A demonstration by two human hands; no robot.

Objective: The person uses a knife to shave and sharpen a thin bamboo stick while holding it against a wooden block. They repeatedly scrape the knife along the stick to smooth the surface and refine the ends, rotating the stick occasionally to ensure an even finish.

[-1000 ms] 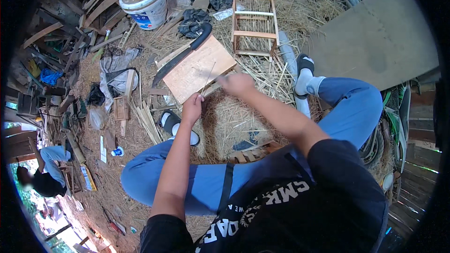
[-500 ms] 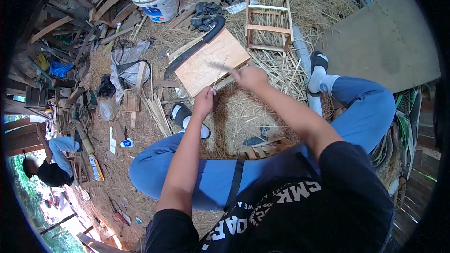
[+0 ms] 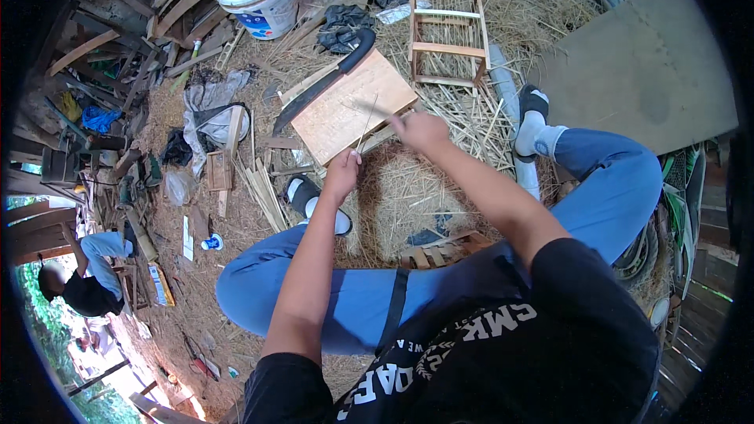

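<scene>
A wooden board (image 3: 334, 116) lies in front of me between my feet, its top bare and pale. My left hand (image 3: 342, 174) is closed at its near edge, pinching a thin bamboo stick (image 3: 371, 120) that slants up over the wood. My right hand (image 3: 422, 132) is closed by the board's right corner around a small knife (image 3: 372, 108); its blade looks blurred and points left across the stick, and its handle is hidden in my fist. Along the board's far left edge rests a large machete (image 3: 318, 96) with a black curved handle.
Beyond the board stands a slatted wooden frame (image 3: 448, 49), with many split bamboo sticks (image 3: 471, 114) beneath it. A white bucket (image 3: 258, 0) is at the far left. A flat grey sheet (image 3: 640, 67) lies right. Another person (image 3: 86, 286) sits at the left edge.
Very little differs: both hands keep their places at the board, with the stick and the knife still in them. The whole view has shifted slightly.
</scene>
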